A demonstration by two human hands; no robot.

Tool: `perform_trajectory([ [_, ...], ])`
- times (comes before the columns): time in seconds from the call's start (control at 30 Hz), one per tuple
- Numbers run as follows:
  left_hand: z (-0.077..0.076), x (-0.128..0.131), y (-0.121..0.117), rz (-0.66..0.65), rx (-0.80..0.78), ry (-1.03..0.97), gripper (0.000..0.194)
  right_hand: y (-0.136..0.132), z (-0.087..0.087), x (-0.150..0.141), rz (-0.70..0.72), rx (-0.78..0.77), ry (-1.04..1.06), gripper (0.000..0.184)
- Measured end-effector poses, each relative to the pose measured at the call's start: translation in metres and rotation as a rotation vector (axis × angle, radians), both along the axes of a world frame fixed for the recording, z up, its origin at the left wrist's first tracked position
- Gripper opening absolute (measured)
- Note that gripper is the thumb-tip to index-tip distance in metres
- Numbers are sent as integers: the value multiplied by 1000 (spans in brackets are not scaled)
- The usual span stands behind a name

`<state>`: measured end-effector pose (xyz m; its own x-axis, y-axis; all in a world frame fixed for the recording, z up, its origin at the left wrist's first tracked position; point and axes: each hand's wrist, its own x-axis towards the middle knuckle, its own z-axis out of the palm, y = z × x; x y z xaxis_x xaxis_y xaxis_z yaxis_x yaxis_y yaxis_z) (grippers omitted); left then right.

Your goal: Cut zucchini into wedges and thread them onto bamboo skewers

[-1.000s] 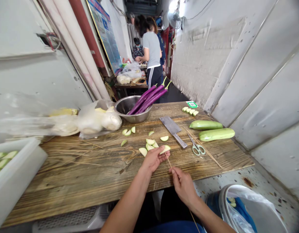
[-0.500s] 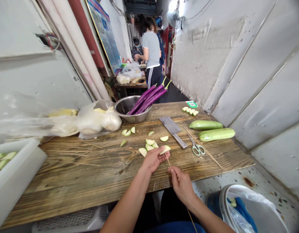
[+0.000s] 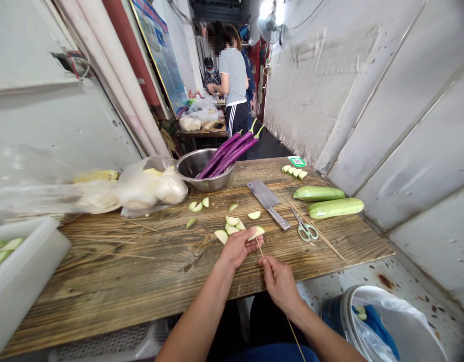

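Observation:
My left hand (image 3: pixel 242 247) pinches a pale green zucchini slice (image 3: pixel 257 232) above the wooden table. Closed around a thin bamboo skewer (image 3: pixel 260 246), my right hand (image 3: pixel 280 281) sits a little nearer and to the right. The skewer's upper end meets the slice from below; whether it has pierced it I cannot tell. Its other end runs down past my right wrist. Several cut zucchini slices (image 3: pixel 230 230) lie just beyond my left hand. A cleaver (image 3: pixel 265 194) rests to the right of them, with scissors (image 3: pixel 306 229) beside its handle.
Two whole zucchinis (image 3: pixel 335 207) lie at the right. A steel bowl (image 3: pixel 186 171) holds purple eggplants (image 3: pixel 232 155). Plastic bags (image 3: pixel 152 186) and loose skewers (image 3: pixel 111 239) are at left, near a white bin (image 3: pixel 31 271). A lined bucket (image 3: pixel 352 322) stands below right. People (image 3: pixel 235 75) work behind.
My right hand has shifted very slightly up and left along with the skewer, toward the slice. My left hand keeps its hold, and the table's contents are unmoved.

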<state>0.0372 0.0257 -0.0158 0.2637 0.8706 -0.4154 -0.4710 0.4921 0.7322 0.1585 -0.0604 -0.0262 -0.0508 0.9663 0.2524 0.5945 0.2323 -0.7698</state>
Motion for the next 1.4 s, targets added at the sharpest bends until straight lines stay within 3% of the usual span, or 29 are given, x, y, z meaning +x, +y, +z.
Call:
perform_trajectory([
  [0.47, -3, 4, -3, -33, 27, 29, 16, 17, -2, -2, -28, -5, 72, 30],
  [0.63, -6, 4, -3, 57, 30, -16, 11, 28, -4, -1, -14, -32, 35, 31],
  [1.07, -3, 6, -1, 251, -26, -79, 12, -8, 4, 16, 76, -74, -38, 31],
  [1.4, -4, 8, -1, 208, 12, -44, 10, -4, -8, 18, 74, -75, 38, 31],
])
